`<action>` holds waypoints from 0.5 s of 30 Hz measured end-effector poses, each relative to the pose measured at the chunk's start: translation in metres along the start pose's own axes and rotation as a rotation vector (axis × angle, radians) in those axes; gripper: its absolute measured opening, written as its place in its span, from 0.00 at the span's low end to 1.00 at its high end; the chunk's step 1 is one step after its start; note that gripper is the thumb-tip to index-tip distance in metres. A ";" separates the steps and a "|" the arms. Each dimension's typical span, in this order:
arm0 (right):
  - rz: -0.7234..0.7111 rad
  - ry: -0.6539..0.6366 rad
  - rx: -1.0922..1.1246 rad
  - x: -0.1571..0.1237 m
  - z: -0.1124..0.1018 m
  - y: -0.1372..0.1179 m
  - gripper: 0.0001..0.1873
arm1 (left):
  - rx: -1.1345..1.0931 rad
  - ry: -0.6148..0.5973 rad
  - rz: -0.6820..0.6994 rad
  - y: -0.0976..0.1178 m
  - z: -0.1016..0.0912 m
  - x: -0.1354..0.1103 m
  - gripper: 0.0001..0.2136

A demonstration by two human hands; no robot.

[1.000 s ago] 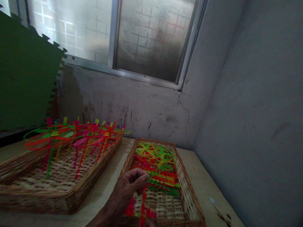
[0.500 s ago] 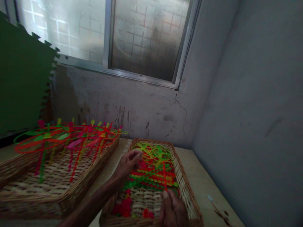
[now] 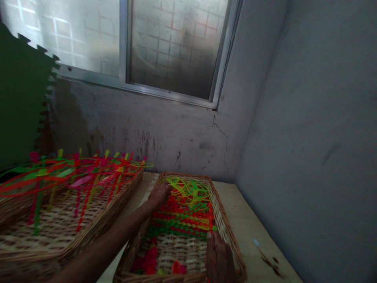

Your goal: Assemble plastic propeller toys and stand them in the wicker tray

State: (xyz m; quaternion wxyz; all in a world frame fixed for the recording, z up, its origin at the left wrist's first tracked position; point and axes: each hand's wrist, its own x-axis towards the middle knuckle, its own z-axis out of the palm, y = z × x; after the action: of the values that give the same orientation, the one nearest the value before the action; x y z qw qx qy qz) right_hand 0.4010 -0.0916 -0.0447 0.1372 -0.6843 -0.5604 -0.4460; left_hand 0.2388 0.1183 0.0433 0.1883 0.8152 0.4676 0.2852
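Left hand curled at the far left rim of the wicker tray; right hand at its right rim. Neither grip's hold can be told. Neon plastic ties lie in the tray's far half, on the bench.

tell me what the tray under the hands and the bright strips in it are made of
The tray looks like woven wicker, matte tan, with interlaced strands. The bright strips look like plastic, glossy neon red, green and yellow, bending in smooth loops; which plastic can't be told.
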 end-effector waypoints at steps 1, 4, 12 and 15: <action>-0.013 -0.008 -0.007 0.002 -0.003 0.001 0.24 | 0.025 -0.008 0.008 -0.002 0.002 0.002 0.06; -0.023 -0.012 -0.017 0.004 -0.009 0.002 0.24 | 0.084 -0.019 0.025 -0.008 0.006 0.005 0.07; 0.157 0.096 0.290 0.001 0.001 0.001 0.24 | 0.141 -0.046 0.061 -0.010 0.007 0.006 0.08; 0.211 0.111 0.395 0.002 0.001 0.003 0.22 | 0.125 -0.044 0.065 -0.010 0.007 0.006 0.09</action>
State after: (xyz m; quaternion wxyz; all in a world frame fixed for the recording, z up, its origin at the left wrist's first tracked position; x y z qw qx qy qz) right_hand 0.4039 -0.0905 -0.0430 0.3451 -0.6735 -0.5535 -0.3478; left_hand 0.2388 0.1279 0.0338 0.1380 0.8462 0.4536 0.2433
